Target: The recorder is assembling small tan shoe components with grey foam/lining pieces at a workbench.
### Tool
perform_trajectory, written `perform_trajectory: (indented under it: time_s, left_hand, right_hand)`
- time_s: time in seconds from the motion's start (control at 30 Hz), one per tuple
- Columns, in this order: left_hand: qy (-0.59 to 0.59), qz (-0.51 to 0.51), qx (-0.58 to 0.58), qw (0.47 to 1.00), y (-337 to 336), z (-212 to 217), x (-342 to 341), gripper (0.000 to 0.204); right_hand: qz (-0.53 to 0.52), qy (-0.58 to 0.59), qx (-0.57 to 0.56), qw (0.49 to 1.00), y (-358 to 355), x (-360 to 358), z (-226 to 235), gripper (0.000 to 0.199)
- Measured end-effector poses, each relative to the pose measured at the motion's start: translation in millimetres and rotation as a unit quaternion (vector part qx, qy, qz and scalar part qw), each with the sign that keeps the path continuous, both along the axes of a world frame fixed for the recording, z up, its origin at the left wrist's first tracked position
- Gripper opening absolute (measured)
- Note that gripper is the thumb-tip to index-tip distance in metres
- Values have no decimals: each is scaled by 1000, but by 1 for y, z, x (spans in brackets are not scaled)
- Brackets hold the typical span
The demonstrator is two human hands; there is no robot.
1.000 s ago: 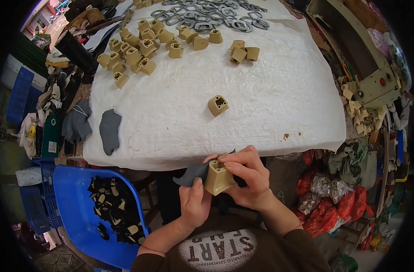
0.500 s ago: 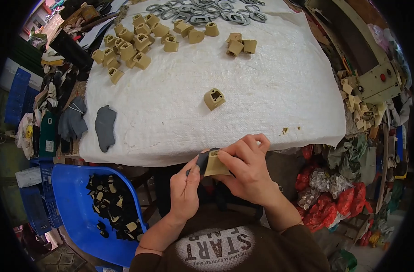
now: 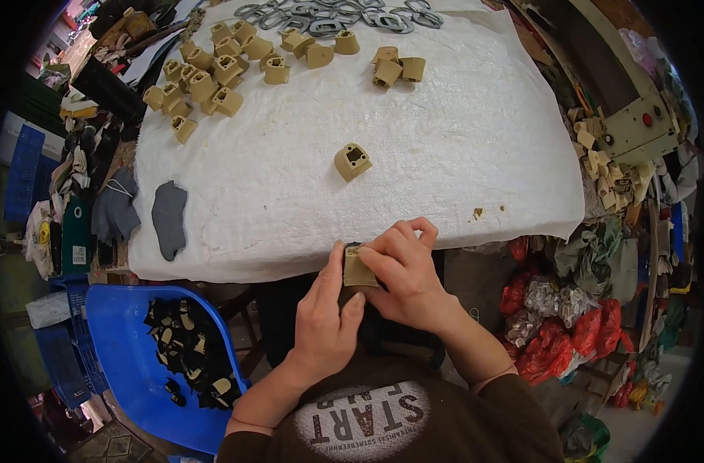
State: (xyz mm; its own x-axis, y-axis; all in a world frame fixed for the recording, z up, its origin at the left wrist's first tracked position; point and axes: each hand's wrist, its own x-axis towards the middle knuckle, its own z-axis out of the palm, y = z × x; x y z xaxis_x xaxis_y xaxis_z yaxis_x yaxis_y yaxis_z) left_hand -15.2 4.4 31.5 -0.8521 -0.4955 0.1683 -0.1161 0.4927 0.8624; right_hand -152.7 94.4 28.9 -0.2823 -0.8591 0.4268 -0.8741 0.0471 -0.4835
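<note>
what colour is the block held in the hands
The held block is yellowish tan, seen best in the head view.

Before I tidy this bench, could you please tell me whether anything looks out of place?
Two small brown marks on the white sheet, toward its near right corner, stand out against the pale surface; whether scraps or holes, I cannot tell.

Grey rings at far end of white sheet, red bags at right, red-buttoned casing beyond them, dark cylinder upper left.
</note>
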Motion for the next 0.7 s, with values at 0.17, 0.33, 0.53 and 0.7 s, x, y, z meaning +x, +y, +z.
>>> perform_trajectory:
  time_s: [0.17, 0.33, 0.53, 0.7]
  left_hand:
    - [39, -65, 515, 854, -23, -12, 6, 62]
    - [2, -159, 638, 754, -25, -27, 5, 52]
    - [44, -168, 564, 807, -14, -28, 0, 38]
    - [56, -85, 546, 832, -7, -23, -3, 38]
  right_hand:
    - [38, -81, -86, 992, 5, -10, -2, 49]
    - [95, -76, -75, 990, 5, -3, 6, 43]
    - [131, -127, -83, 980, 6, 1, 7, 43]
    - [104, -144, -74, 981, 4, -2, -1, 44]
